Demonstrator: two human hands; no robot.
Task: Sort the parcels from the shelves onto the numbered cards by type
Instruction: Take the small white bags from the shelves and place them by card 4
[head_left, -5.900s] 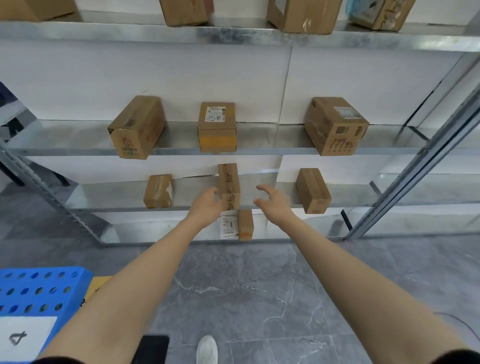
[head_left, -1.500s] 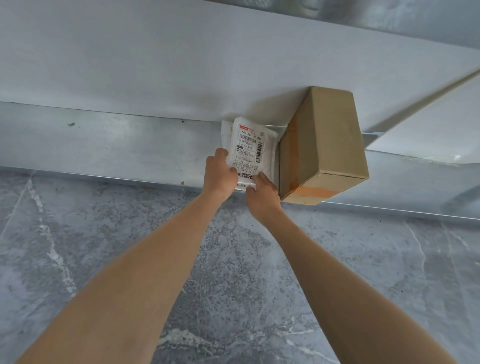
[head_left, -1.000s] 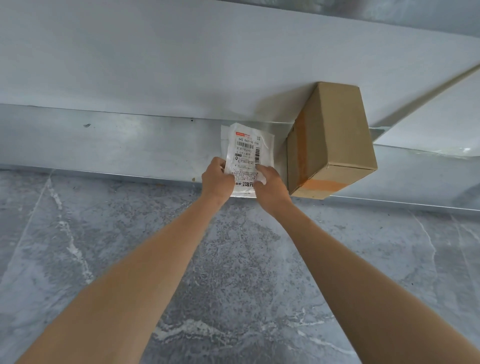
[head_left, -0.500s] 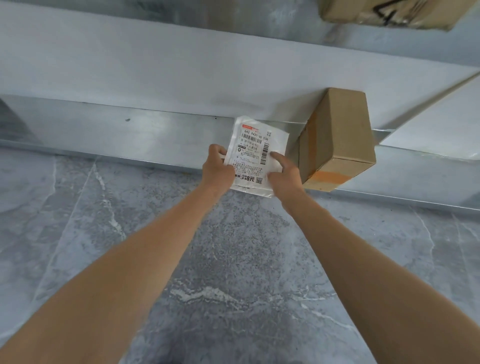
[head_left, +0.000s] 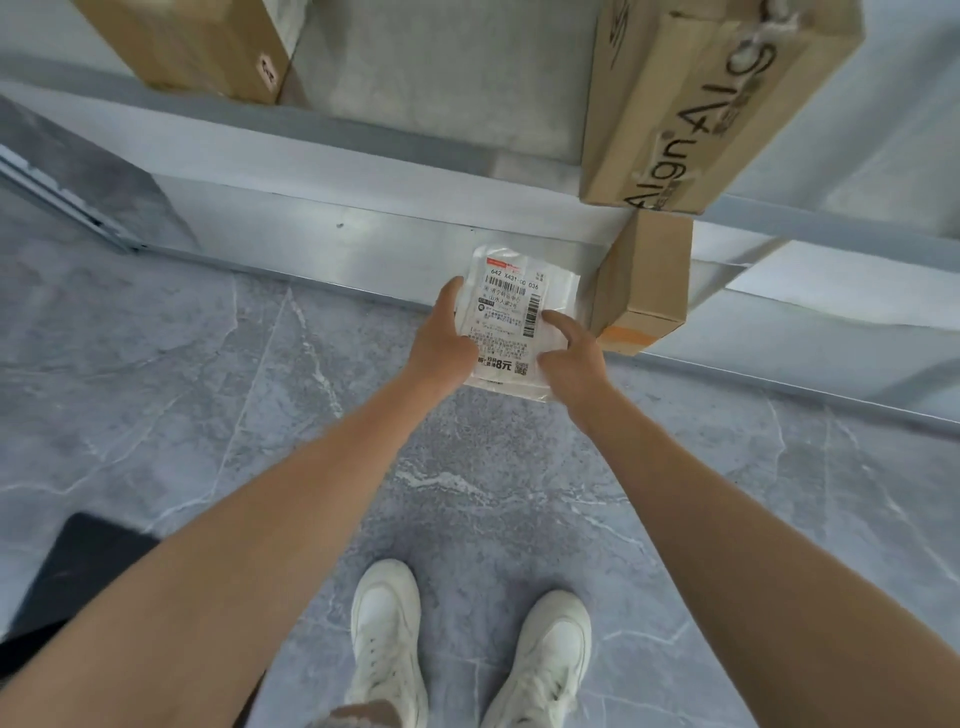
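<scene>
A flat white plastic mailer with a printed barcode label is held in front of the bottom shelf, partly over the floor. My left hand grips its left edge, thumb on top. My right hand holds its right edge, fingers curled on the label. A small brown cardboard box with orange tape stands on the bottom shelf just right of the mailer. No numbered cards are in view.
A long cardboard box printed with "Align" juts over the shelf above at upper right. Another brown box sits at upper left. Grey marble floor lies below; my white shoes stand on it. A dark object lies lower left.
Both hands have drawn the mailer out from the bottom shelf toward me. The view has pulled back and tilted down, bringing the upper shelf boxes and my shoes into sight.
</scene>
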